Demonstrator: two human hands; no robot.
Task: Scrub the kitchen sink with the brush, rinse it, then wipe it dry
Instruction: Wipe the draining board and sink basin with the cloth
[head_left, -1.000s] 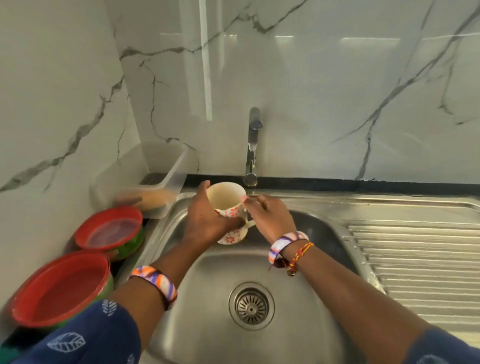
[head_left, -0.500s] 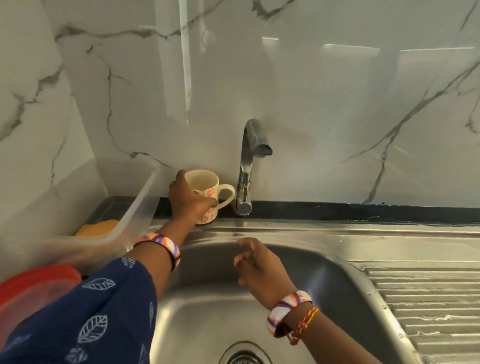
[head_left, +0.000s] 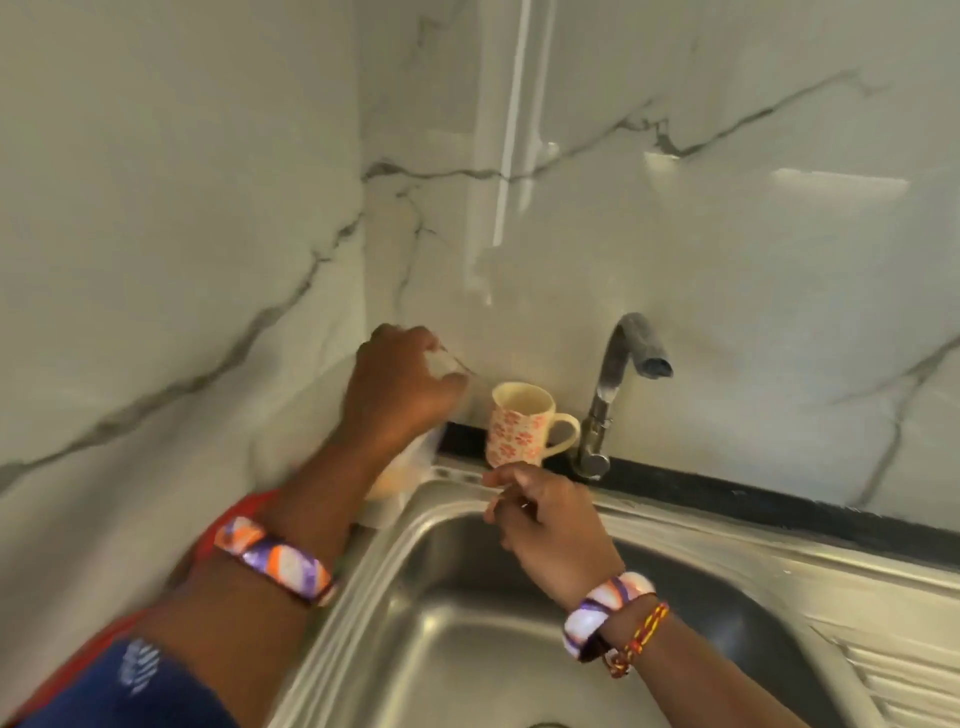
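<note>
The rim of a clear plastic container (head_left: 415, 462) is gripped by the left hand (head_left: 400, 389), whose fingers are curled over its blurred edge to the left of the tap (head_left: 613, 395). Nothing is held by the right hand (head_left: 540, 525); its fingers hang loosely bent over the back rim of the sink (head_left: 467, 649), just below and left of the tap.

The floral mug (head_left: 522, 426) has been let go. It is now stood upright on the black ledge just left of the tap, its handle turned toward the tap, touched by neither hand. Half a second ago it was still clasped by the left hand at that spot; a second ago it was held by both hands over the basin. The left hand has since been shifted further left of the tap, onto the container.

From this it is judged that the basin is being cleared before any scrubbing is begun. No brush can be seen, and the sink below the tap appears unwetted, with no water running. A red lid (head_left: 228, 525) is partly seen far left of the tap, behind the left forearm.
</note>
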